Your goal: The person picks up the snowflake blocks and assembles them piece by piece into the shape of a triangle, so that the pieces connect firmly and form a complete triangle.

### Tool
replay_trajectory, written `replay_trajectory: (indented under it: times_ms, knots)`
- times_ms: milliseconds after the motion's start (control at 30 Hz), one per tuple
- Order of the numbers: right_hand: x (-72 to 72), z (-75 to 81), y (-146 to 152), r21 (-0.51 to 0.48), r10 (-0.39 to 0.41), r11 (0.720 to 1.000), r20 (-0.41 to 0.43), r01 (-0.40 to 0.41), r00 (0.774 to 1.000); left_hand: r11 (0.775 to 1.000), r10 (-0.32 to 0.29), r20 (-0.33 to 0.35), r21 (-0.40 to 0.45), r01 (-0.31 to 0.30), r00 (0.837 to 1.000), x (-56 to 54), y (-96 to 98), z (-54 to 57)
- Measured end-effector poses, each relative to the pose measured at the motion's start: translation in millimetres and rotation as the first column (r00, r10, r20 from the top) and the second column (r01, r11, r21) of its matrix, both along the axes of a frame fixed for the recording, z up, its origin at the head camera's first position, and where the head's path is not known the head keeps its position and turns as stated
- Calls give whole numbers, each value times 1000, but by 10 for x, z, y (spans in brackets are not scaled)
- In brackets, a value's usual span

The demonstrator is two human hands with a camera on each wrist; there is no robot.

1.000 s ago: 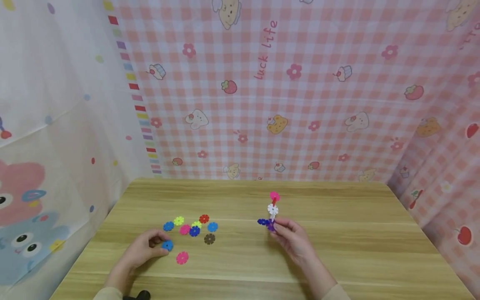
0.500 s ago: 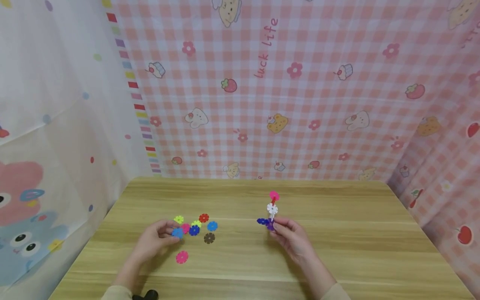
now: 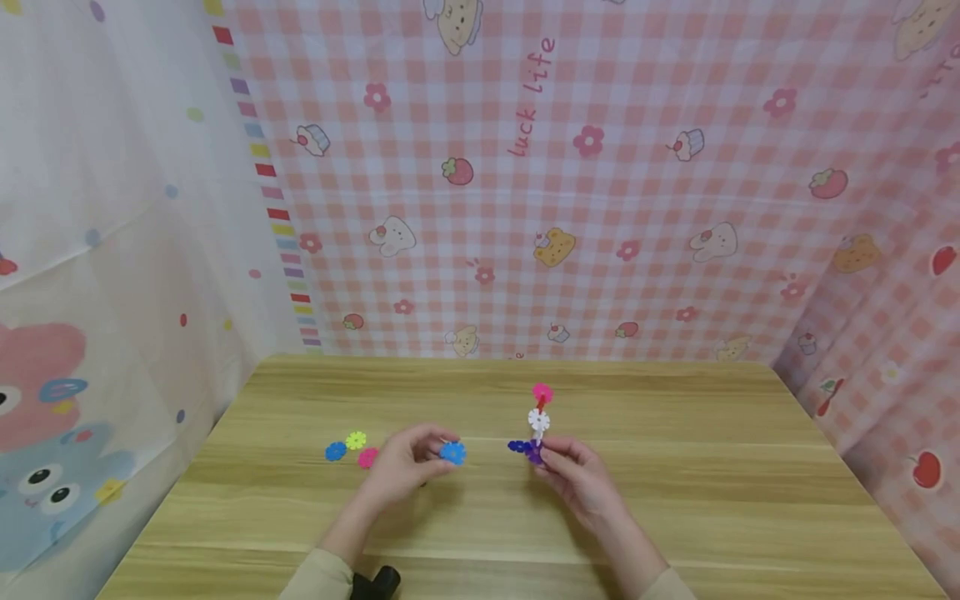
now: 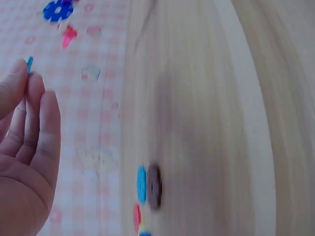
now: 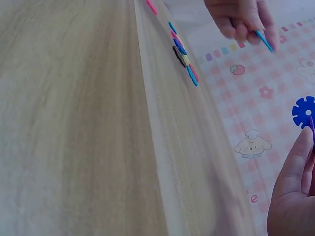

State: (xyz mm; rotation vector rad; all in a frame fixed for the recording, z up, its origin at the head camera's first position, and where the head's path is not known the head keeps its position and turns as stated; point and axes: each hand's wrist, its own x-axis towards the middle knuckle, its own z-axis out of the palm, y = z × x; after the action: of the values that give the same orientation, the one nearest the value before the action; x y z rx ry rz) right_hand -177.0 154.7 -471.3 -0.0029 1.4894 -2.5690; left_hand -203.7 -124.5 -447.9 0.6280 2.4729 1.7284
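My left hand (image 3: 401, 467) pinches a light blue snowflake disc (image 3: 453, 453) between thumb and fingertips, raised above the table. In the left wrist view this disc shows only as a thin edge at the fingertips. Opposite it, my right hand (image 3: 583, 482) holds a joined chain of notched discs by its purple disc (image 3: 533, 453). A dark blue disc (image 3: 517, 447) sticks out leftward from the purple one. Above them rise a white disc (image 3: 538, 420), a red disc seen edge-on, and a pink disc (image 3: 543, 392) at the top. A short gap separates the two hands' pieces.
Loose discs lie on the wooden table (image 3: 712, 467) at left: blue (image 3: 335, 451), yellow (image 3: 356, 440) and pink (image 3: 367, 457). A brown disc (image 4: 154, 187) and others are behind my left hand in the head view. Patterned curtains (image 3: 637, 192) enclose the table.
My left hand has carried the light blue disc up and rightward from beside the loose discs, toward the chain. My right hand has barely shifted with the chain.
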Motion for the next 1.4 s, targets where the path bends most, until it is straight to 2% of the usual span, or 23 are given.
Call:
replay_trajectory:
  times_ms: [200, 333, 500, 633, 767, 967, 1200, 1400]
  knots:
    - [-5, -35, -17, 7, 14, 1000, 12, -14, 1000, 998, -5, -34, -64, 2, 999, -34, 281, -10]
    - [1, -37, -25, 3, 16, 1000, 19, -16, 1000, 995, -48, -52, -93, 43, 998, -50, 396, 11]
    - [6, -35, -34, 4, 22, 1000, 8, -22, 1000, 993, -87, -53, -86, 82, 995, -58, 476, 43]
    - [6, -32, -42, 9, 22, 1000, 6, -22, 1000, 994, -88, -23, -72, 86, 996, -49, 505, 72]
    - [8, -22, -56, 18, -11, 1000, 28, 10, 1000, 996, -81, 11, -42, 82, 997, -39, 527, 92]
    - [9, -21, -79, 52, -36, 998, 43, 34, 998, 998, -60, 65, 12, 59, 996, -22, 560, 84]
    - [15, -34, -100, 73, -51, 996, 37, 49, 998, 1000, -15, 114, -3, 15, 993, -5, 580, 60]
    - [11, -66, -87, 81, -47, 996, 27, 45, 999, 999, -34, 127, 5, 34, 991, -2, 573, 31]
